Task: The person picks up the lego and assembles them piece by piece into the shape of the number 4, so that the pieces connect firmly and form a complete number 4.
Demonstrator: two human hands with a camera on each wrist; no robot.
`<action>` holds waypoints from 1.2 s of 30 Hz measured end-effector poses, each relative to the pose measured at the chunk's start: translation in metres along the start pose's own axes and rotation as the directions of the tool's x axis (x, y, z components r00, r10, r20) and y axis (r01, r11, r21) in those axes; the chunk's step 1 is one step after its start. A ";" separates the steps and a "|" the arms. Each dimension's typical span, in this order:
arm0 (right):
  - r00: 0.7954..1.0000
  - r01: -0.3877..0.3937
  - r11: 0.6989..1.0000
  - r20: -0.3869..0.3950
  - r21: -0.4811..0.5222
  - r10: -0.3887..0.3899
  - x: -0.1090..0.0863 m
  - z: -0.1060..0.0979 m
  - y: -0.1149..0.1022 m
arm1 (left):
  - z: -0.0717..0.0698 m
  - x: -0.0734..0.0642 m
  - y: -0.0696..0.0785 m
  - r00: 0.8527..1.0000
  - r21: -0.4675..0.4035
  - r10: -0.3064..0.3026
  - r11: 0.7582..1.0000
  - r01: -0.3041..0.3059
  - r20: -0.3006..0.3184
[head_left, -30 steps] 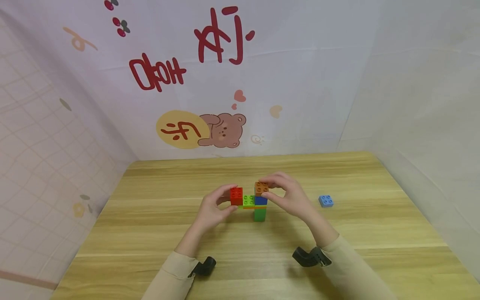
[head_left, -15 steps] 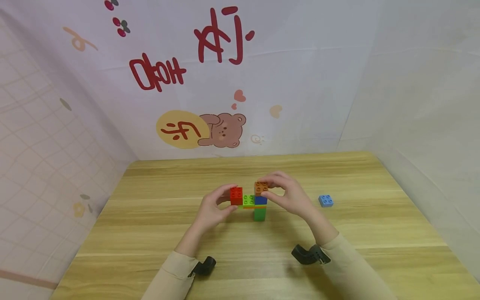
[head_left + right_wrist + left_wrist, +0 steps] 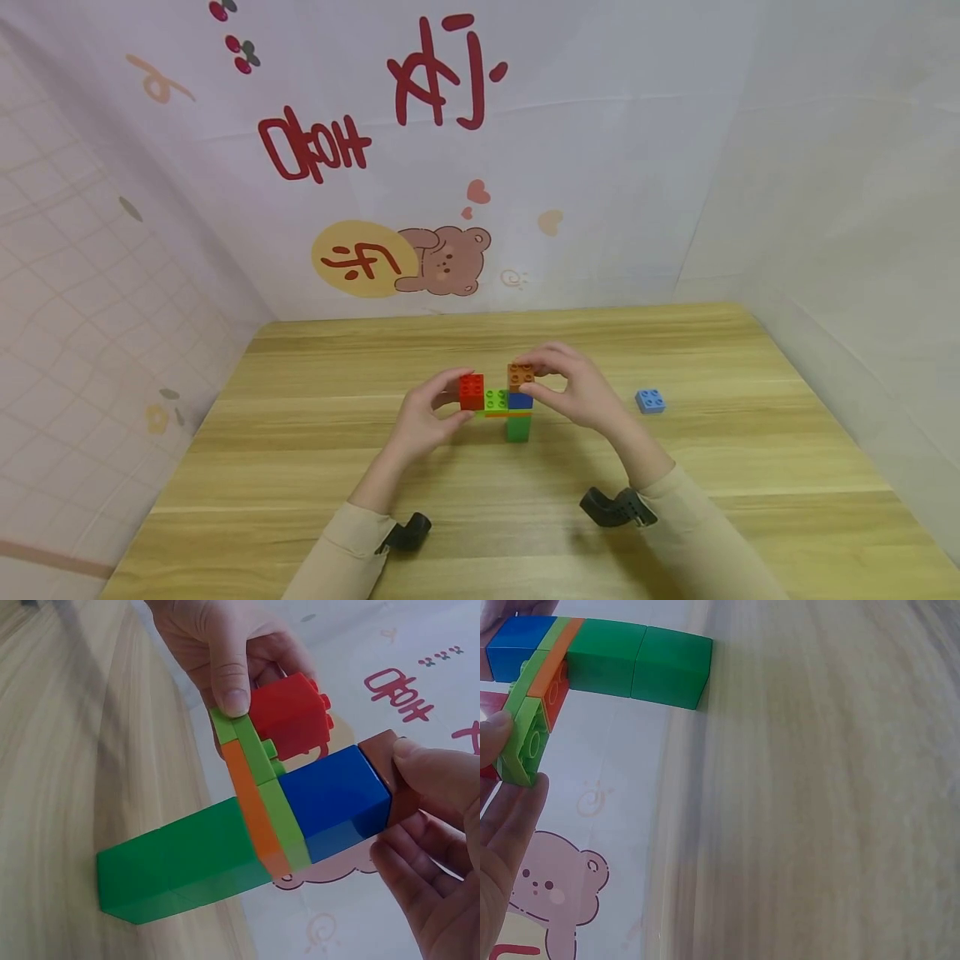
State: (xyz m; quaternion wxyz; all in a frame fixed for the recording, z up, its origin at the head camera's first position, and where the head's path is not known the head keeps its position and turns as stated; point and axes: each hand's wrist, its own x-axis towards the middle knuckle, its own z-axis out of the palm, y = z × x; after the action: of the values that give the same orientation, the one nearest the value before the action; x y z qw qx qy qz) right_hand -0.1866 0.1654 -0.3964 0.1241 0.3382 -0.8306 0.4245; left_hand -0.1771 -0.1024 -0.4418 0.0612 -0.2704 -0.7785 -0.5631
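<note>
A toy brick structure stands upright on the table. Its base is a column of two green bricks [image 3: 180,859], topped by an orange plate [image 3: 253,810] and lime green bricks [image 3: 255,754] that reach out to the left. A blue brick [image 3: 334,796] sits above the column, with a brown brick [image 3: 521,377] on top of it. My right hand [image 3: 581,396] pinches the brown brick between thumb and fingers. At the overhanging left end is a red brick [image 3: 472,392]. There my left hand [image 3: 426,421] grips the lime green end, its thumb beside the red brick.
A loose light blue brick [image 3: 650,401] lies to the right of my right hand on the wooden table [image 3: 315,467]. A white printed cloth [image 3: 615,167] hangs behind the table and along both sides. Black mounts [image 3: 408,533] are strapped at both wrists.
</note>
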 end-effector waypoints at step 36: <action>1.000 -0.011 1.000 0.028 0.013 0.011 0.001 0.002 0.002 | -0.001 -0.002 0.030 0.999 -0.097 0.007 0.995 -0.011 -0.038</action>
State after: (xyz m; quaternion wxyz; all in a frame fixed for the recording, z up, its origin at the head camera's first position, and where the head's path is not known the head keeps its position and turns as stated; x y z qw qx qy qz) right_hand -0.1884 0.1638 -0.3987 0.1079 0.3402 -0.8314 0.4259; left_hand -0.1614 -0.0972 -0.4173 0.0651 -0.2662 -0.7476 -0.6049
